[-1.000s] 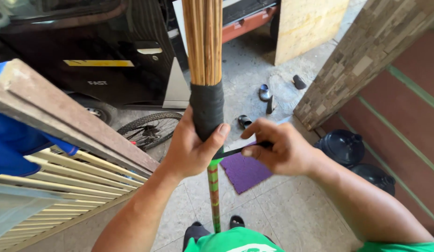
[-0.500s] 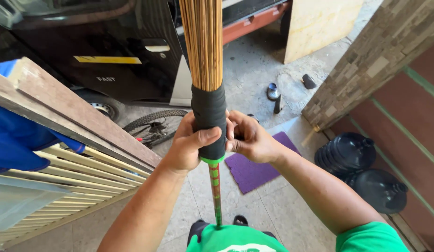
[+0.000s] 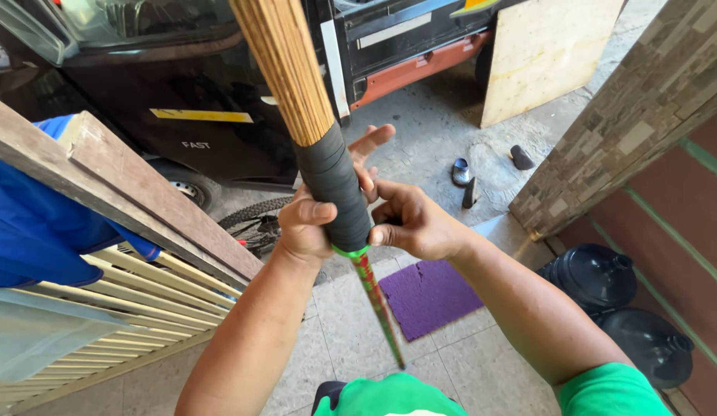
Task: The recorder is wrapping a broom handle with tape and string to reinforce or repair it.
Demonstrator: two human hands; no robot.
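The broom (image 3: 327,166) is held almost upright in front of the person, its long axis running from the bottom centre up to the top edge and leaning a little to the left at the top. The bundle of thin straw sticks (image 3: 285,65) points up and away and is cut off by the upper edge, so its end is not visible. Below it comes a black wrapped band (image 3: 333,185), then a thin green and red stick (image 3: 377,308) that goes down toward the person's body, where its lower end is blurred. The left hand (image 3: 308,223) is closed around the lower part of the black band, with the thumb over the front. The right hand (image 3: 412,223) touches the band from the other side; its fingers are curled, and I cannot tell if they pinch something small. A purple mat (image 3: 431,296) lies on the tiled floor (image 3: 481,370) under the hands. A wooden rail (image 3: 127,192) is close on the left, a stone wall (image 3: 620,131) and black containers (image 3: 597,277) on the right, a black vehicle (image 3: 142,92) ahead; open floor remains in the middle.
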